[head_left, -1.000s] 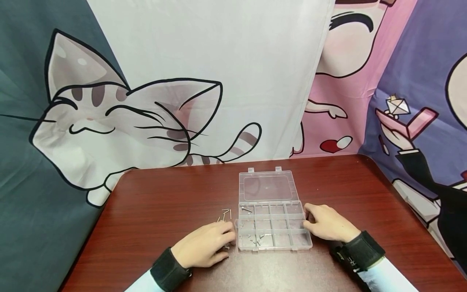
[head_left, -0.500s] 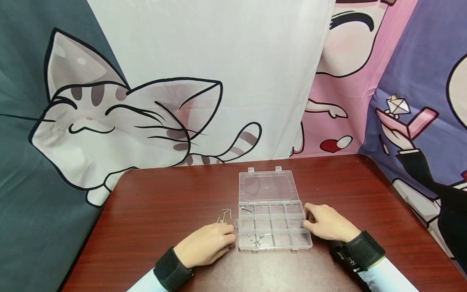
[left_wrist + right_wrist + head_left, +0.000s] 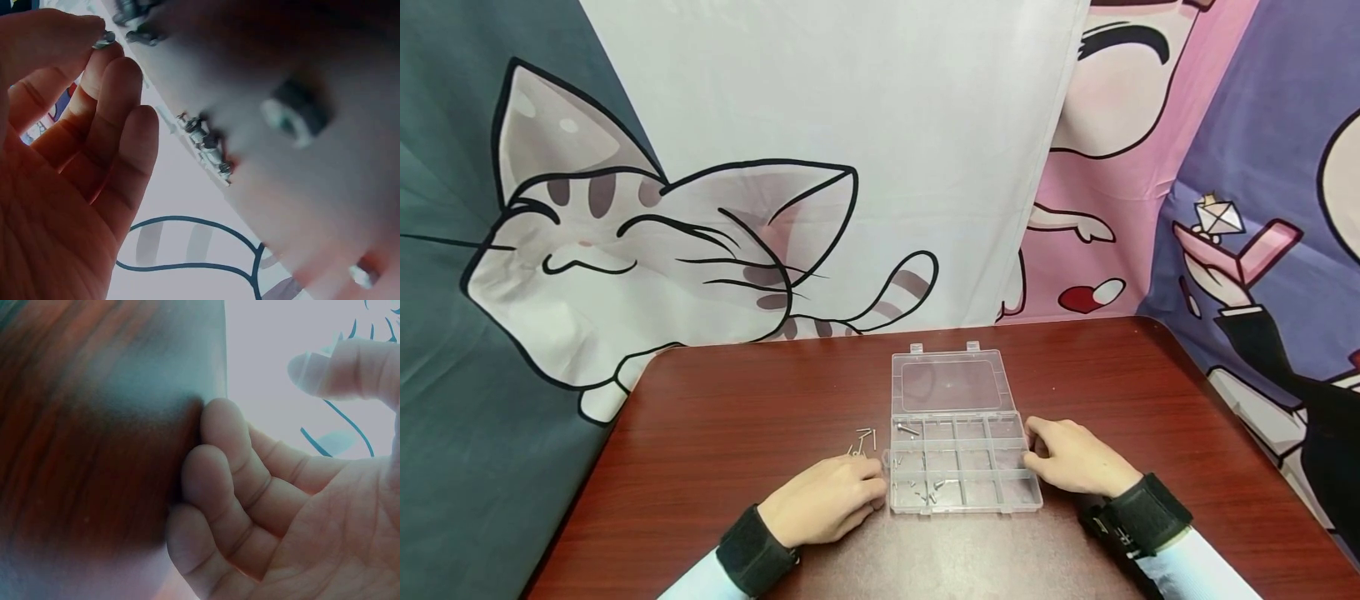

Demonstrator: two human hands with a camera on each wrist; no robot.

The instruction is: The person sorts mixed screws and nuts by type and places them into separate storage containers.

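We pinch one metal bit between thumb and finger of our left hand; only the left wrist view shows it. One box, lid back, lies between our two hands. Our right hand, loosely curled beside it, holds nothing. Screws we cannot count lie beyond our left.

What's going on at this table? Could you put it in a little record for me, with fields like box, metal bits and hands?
Surface: reddish-brown table
Box: clear divided box, lid open
In box: long screw in back-left compartment; smaller metal pieces nearer the front
Loose: thin metal fasteners left of box
Left hand: pinches small metal piece
Right hand: at box's right edge
Backdrop: cartoon-printed cloth
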